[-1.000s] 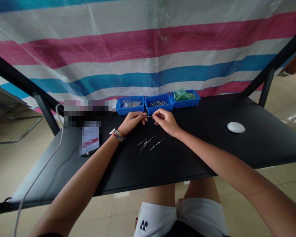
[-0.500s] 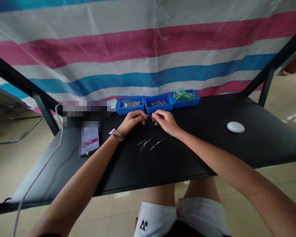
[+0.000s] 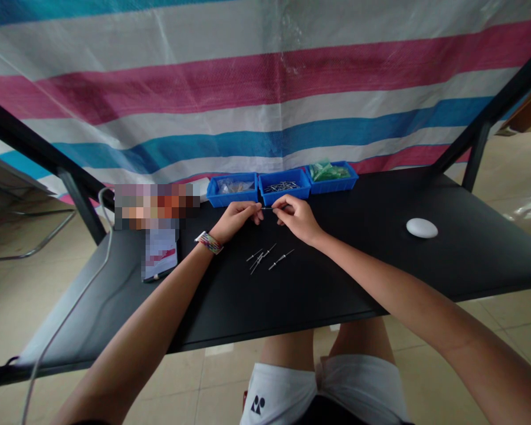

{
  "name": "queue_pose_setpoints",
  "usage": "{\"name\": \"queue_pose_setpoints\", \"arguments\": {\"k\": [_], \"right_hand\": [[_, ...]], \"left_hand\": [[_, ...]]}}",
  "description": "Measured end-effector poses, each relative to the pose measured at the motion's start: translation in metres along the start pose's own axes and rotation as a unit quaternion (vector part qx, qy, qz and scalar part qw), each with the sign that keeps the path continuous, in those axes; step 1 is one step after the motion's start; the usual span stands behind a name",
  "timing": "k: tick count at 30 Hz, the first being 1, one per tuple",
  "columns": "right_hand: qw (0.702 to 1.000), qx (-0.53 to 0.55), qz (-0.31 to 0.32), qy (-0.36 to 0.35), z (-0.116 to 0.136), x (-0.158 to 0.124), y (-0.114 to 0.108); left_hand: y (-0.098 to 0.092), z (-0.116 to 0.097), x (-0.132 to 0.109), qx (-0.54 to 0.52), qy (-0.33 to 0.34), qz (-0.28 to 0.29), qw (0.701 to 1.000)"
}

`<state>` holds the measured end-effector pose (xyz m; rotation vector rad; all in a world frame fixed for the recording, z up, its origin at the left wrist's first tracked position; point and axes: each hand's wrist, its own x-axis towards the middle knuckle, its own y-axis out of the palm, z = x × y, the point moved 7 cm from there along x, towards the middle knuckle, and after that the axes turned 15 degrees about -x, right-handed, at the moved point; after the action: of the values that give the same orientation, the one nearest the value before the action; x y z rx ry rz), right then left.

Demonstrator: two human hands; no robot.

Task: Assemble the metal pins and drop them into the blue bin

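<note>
My left hand (image 3: 238, 217) and my right hand (image 3: 294, 216) meet over the black table (image 3: 380, 260), just in front of the blue bins. Both are closed in a pinch on the two ends of a thin metal pin (image 3: 268, 208) held level between them. A colourful band sits on my left wrist. Several similar pins (image 3: 265, 258) lie loose on the table just nearer to me than my hands.
Three blue bins stand in a row at the back: the left bin (image 3: 232, 189) with clear bags, the middle bin (image 3: 284, 186) with metal pins, the right bin (image 3: 331, 176) with green parts. A white oval object (image 3: 422, 228) lies right. A phone (image 3: 160, 255) and white cable (image 3: 71, 307) lie left.
Hardly anything differs: both hands keep their pinch on the pin in the same spot, with only slight finger shifts.
</note>
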<state>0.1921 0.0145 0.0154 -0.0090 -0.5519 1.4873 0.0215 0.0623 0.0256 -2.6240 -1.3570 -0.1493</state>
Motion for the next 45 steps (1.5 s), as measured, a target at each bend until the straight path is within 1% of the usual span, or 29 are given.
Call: {"name": "queue_pose_setpoints", "arguments": {"k": [5,11,19,23,29,36,39,42,44,45], "right_hand": [[1.0,-0.011,0.006,-0.007,0.0,0.0,0.0],[0.999,-0.034,0.006,-0.004,-0.002,0.0,0.0],[1.0,-0.003,0.007,-0.001,0.002,-0.002,0.001],[1.0,-0.013,0.009,-0.013,0.006,-0.002,0.0],[0.999,-0.036,0.003,-0.022,0.007,-0.002,-0.002],[0.999,-0.034,0.004,-0.012,0.005,-0.002,-0.002],[1.0,-0.021,-0.013,-0.009,0.005,-0.001,-0.005],[0.998,-0.017,-0.055,-0.014,0.004,0.002,-0.014],[0.996,-0.025,-0.087,-0.01,0.002,0.004,-0.021],[0.994,-0.031,-0.103,-0.005,0.0,0.005,-0.026]], "left_hand": [[-0.001,-0.002,-0.001,0.001,0.006,-0.008,1.0],[0.0,-0.002,-0.001,-0.018,0.004,0.005,1.0],[-0.001,0.0,-0.001,0.011,0.0,-0.012,1.0],[-0.002,0.002,-0.001,0.011,-0.012,-0.019,1.0],[-0.002,0.0,0.0,-0.023,-0.011,-0.015,1.0],[-0.003,0.002,0.0,-0.063,-0.013,-0.003,0.998],[-0.003,0.002,0.0,-0.068,-0.014,0.001,0.998],[-0.001,0.002,-0.001,-0.071,-0.016,-0.001,0.997],[-0.004,0.002,-0.001,-0.081,-0.006,-0.024,0.996],[-0.008,0.001,-0.002,-0.083,0.009,-0.052,0.995]]}}
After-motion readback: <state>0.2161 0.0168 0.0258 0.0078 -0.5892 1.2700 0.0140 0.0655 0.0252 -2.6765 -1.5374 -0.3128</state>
